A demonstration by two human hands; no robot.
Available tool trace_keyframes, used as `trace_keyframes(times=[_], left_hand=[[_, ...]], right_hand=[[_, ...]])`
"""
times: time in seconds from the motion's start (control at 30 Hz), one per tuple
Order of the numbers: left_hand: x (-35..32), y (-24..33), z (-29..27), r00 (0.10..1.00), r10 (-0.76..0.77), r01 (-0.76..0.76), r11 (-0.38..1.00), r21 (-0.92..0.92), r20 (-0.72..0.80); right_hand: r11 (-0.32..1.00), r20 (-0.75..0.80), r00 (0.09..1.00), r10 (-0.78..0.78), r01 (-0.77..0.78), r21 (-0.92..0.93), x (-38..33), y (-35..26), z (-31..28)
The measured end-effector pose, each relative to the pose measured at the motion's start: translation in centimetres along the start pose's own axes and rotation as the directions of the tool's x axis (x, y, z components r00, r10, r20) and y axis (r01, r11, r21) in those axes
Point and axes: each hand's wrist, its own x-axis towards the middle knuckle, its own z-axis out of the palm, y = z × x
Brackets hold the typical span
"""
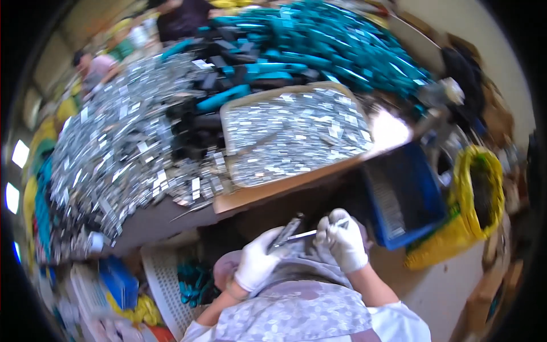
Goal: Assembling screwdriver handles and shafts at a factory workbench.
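Note:
Both my hands wear white gloves and are raised over my lap, in front of the table edge. My left hand (261,260) is closed around a narrow dark piece with silvery parts (288,230), which tilts up to the right. My right hand (344,239) is closed too, fingers bent, on a thin shiny metal rod (305,234). The rod reaches left toward the dark piece; blur hides whether it touches. Its end inside the right fingers is hidden, so its kind is unclear.
A shallow tray (242,181) of small silvery pieces rests on the table beside a silvery heap (114,154). Teal and black casings (319,43) pile behind. Right are a blue bin (419,194) and a yellow sack (490,228); lower left, a white perforated basket (165,285). People sit far left.

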Motion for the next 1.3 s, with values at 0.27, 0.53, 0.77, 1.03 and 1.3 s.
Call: trace_keyframes(times=[0.27, 0.53, 0.77, 1.03, 1.3], left_hand=[[-5.7, 2.6, -4.5, 0.896, 0.061, -0.110, 0.990, -0.086, -0.441], [-6.6, 2.1, -6.3, 0.829, 0.083, -0.129, 0.991, -0.045, -0.554], [-6.3, 2.3, -6.3, 0.845, 0.037, -0.092, 0.993, -0.078, -0.534], [-6.4, 2.5, -5.6, 0.866, 0.018, -0.070, 0.994, -0.085, -0.499], [-6.2, 0.8, -6.7, 0.912, 0.276, -0.202, 0.946, 0.252, -0.305]], right_hand=[[0.806, 0.083, 0.906, 0.415, -0.324, -0.496, 0.0, 3.9, 6.8], [0.627, 0.072, 0.842, 0.535, -0.339, -0.701, 0.2, 3.8, 9.8], [0.623, 0.046, 0.857, 0.513, -0.336, -0.706, 0.2, 3.3, 9.1], [0.598, 0.053, 0.869, 0.492, -0.294, -0.746, -0.5, 3.5, 8.5], [0.347, 0.093, 0.992, 0.084, 0.059, -0.936, 0.5, 0.2, 8.2]])
